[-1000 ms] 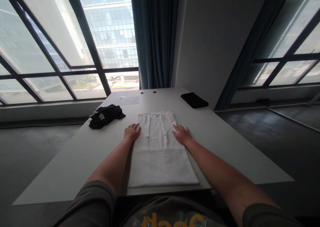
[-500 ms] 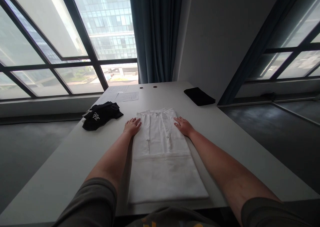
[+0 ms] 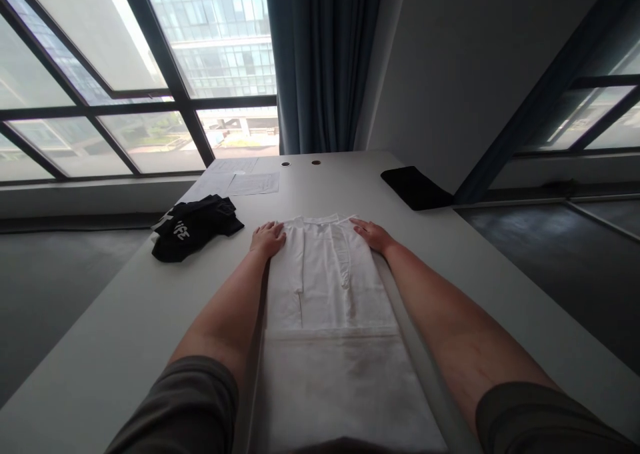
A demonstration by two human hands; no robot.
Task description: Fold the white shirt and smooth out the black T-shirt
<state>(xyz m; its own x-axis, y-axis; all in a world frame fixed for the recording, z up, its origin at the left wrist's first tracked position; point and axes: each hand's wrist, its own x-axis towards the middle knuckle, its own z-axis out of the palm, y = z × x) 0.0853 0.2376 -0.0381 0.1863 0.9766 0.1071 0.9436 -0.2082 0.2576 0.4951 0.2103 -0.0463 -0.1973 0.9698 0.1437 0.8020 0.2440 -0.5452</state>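
Observation:
A white shirt (image 3: 325,294), folded into a long narrow strip, lies lengthwise on the white table (image 3: 125,321) in front of me. My left hand (image 3: 267,238) rests flat on the shirt's far left corner, fingers stretched out. On the far right corner my right hand (image 3: 371,234) lies flat as well, fingers extended. Both forearms run along the shirt's long edges. Neither hand holds anything.
A crumpled black garment with white lettering (image 3: 193,226) lies left of the shirt. A folded black cloth (image 3: 414,187) sits at the far right table edge. Paper sheets (image 3: 245,181) lie at the back. Windows and a dark curtain (image 3: 320,61) stand behind the table.
Both hands have slid along the shirt's sides toward its far end. The camera has moved closer over the table.

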